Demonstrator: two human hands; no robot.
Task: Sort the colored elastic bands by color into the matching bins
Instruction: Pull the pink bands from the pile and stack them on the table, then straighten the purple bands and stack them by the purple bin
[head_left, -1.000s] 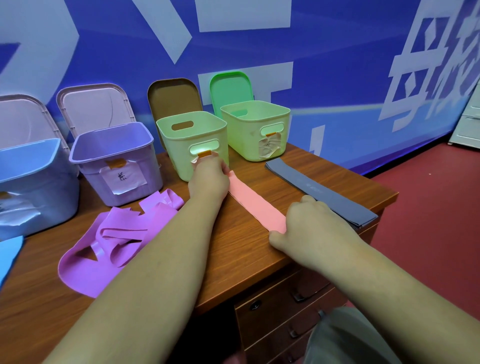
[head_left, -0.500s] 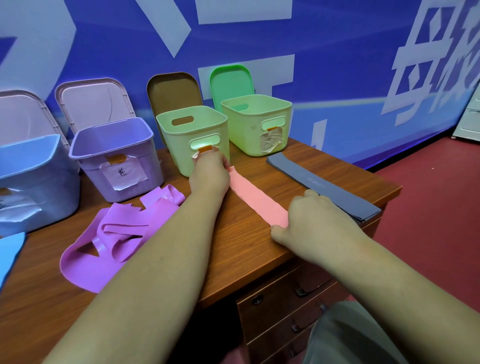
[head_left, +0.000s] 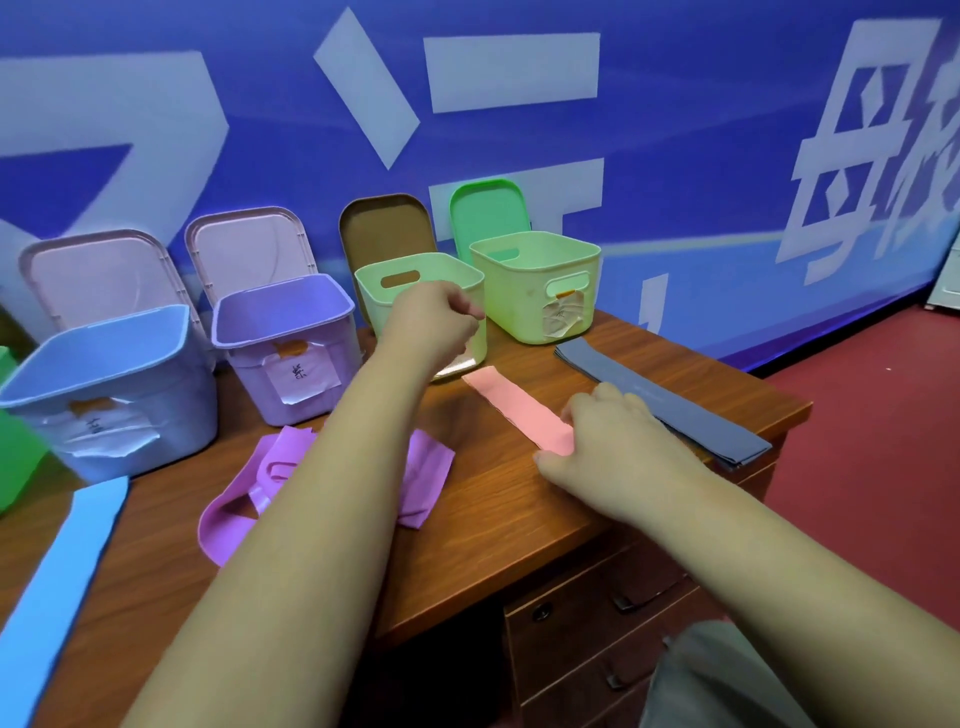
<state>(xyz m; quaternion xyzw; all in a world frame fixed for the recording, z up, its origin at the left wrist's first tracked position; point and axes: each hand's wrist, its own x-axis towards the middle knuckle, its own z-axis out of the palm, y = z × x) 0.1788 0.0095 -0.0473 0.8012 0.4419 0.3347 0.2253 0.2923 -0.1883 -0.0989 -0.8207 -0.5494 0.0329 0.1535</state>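
A pink elastic band (head_left: 514, 410) lies flat on the wooden desk (head_left: 498, 519), in front of two pale green bins (head_left: 374, 291) (head_left: 535, 275). My right hand (head_left: 618, 441) pinches its near end with curled fingers and thumb. My left hand (head_left: 431, 317) hovers above the band's far end, in front of the left green bin, fingers curled with nothing visible in them. A heap of purple bands (head_left: 426, 467) lies under my left forearm. Grey bands (head_left: 670, 410) lie stacked to the right. A blue band (head_left: 57, 571) lies at the left.
A blue bin (head_left: 104, 374) and a purple bin (head_left: 285, 322) stand left of the green ones, all open, with lids propped against the blue wall. A green object (head_left: 15, 452) shows at the far left edge. Desk drawers (head_left: 597, 623) sit below the front edge.
My left hand has lifted off the pink band's far end and risen in front of the left green bin. My right hand stays on the near end. The view widened leftward.
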